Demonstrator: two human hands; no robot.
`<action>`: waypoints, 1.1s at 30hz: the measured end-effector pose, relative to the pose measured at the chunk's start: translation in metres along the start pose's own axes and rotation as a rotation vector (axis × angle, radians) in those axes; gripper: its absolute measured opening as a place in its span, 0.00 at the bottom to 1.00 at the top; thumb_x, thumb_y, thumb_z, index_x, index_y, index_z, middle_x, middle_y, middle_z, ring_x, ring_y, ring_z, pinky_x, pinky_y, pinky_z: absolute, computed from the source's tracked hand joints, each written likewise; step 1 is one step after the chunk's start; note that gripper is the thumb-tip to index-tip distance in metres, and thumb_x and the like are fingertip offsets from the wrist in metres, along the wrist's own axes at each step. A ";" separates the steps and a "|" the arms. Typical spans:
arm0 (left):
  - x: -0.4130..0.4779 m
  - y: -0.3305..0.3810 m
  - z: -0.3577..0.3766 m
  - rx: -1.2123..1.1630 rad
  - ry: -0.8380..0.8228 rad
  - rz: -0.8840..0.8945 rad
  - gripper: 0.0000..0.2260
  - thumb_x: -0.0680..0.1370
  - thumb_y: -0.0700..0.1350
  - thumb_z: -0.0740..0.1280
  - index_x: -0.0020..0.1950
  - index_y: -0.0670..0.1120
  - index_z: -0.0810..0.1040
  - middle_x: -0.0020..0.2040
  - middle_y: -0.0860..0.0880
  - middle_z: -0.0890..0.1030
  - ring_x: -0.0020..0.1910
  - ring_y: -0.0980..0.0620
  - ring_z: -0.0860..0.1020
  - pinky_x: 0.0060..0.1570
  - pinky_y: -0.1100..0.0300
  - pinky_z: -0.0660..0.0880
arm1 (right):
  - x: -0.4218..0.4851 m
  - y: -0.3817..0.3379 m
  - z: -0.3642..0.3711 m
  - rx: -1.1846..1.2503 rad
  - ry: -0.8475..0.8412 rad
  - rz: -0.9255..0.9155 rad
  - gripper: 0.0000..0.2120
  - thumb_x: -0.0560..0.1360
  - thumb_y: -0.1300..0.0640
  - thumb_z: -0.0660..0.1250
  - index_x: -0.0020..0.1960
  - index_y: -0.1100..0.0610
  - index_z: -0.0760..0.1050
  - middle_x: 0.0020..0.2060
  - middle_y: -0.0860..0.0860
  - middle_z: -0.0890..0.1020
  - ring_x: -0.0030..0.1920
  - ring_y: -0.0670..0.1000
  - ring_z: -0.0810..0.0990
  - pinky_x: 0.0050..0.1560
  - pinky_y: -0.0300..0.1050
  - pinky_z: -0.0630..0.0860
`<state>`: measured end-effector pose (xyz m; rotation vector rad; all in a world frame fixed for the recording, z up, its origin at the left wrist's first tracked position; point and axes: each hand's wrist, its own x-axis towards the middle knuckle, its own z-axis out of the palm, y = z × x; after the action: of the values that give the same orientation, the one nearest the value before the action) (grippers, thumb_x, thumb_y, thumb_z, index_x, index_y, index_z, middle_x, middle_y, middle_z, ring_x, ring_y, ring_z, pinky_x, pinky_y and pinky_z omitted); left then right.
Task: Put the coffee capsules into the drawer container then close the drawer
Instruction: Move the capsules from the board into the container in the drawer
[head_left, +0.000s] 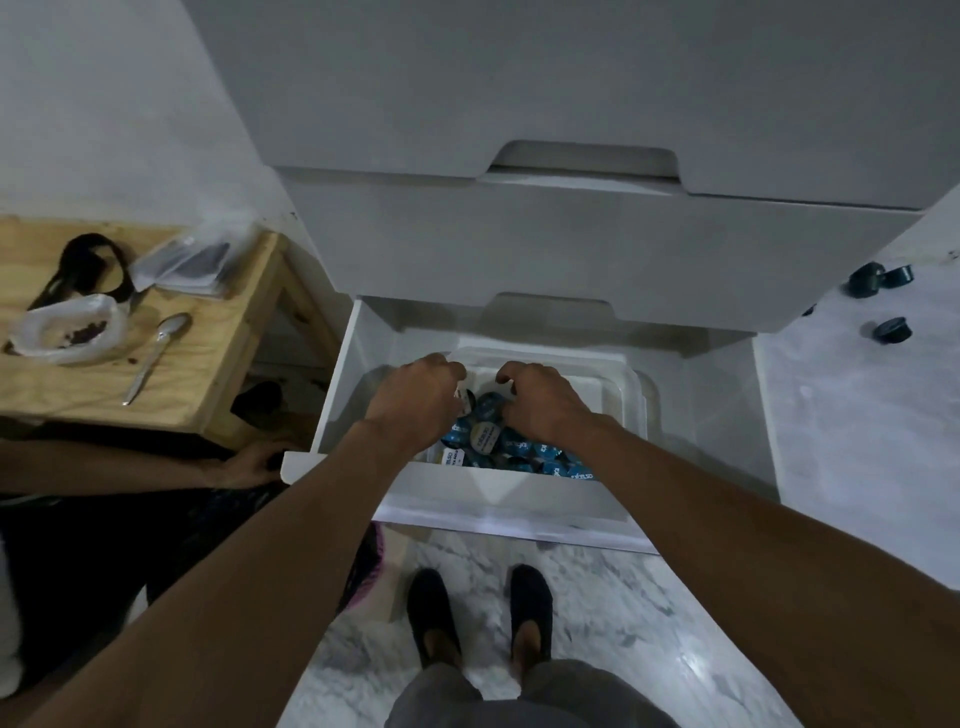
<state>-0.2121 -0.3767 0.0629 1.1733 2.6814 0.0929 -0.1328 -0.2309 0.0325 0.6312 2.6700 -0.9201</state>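
Now standing over the pulled-out bottom drawer (519, 501) of a white cabinet (571, 249), reaching in with both bare arms. Holding the left hand (415, 395) knuckles-up over the left side of a white container (621, 387) set inside that drawer, with fingers curled down toward the coffee capsules (491, 436); cannot tell whether gripping one. Holding the right hand (543, 402) just beside it, likewise curled, with fingertips hidden behind the knuckles; cannot tell whether pinching anything there either. Heaped in the container's near part: blue-topped capsules and a few white-topped ones. Well apart on the marble floor (857, 415) to the right of the cabinet: a few loose dark capsules (892, 329). At the drawer's near left corner: another person's hand (249, 462), touching the front panel. Left of the cabinet: a wooden stool (223, 364) bearing a metal spoon (156, 356), a plastic bag (67, 332) with dark bits inside, a black strap (88, 270) and a clear packet (182, 265). Lower down, on the marble just short of the drawer front: two feet in dark shoes (434, 618).
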 end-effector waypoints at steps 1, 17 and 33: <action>-0.003 0.002 -0.001 0.004 0.018 -0.019 0.16 0.77 0.49 0.65 0.64 0.48 0.74 0.60 0.46 0.78 0.53 0.46 0.79 0.54 0.51 0.77 | -0.002 0.001 -0.002 -0.012 0.010 -0.013 0.22 0.74 0.58 0.67 0.67 0.55 0.69 0.62 0.57 0.75 0.61 0.57 0.74 0.58 0.45 0.71; -0.075 0.038 -0.037 0.081 0.353 0.114 0.16 0.80 0.50 0.59 0.64 0.44 0.71 0.60 0.44 0.76 0.59 0.45 0.74 0.59 0.51 0.71 | -0.120 -0.018 -0.032 -0.218 0.534 -0.017 0.17 0.77 0.52 0.62 0.63 0.59 0.71 0.59 0.58 0.75 0.59 0.58 0.73 0.58 0.53 0.73; -0.148 0.142 -0.051 0.052 0.450 0.462 0.15 0.78 0.49 0.61 0.62 0.43 0.73 0.59 0.43 0.76 0.56 0.42 0.75 0.55 0.51 0.71 | -0.287 0.011 -0.043 -0.236 0.749 0.179 0.19 0.77 0.50 0.62 0.65 0.59 0.70 0.58 0.58 0.75 0.57 0.60 0.74 0.56 0.54 0.75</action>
<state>-0.0234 -0.3868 0.1575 1.9732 2.7112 0.4043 0.1196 -0.2876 0.1642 1.3403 3.1926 -0.3375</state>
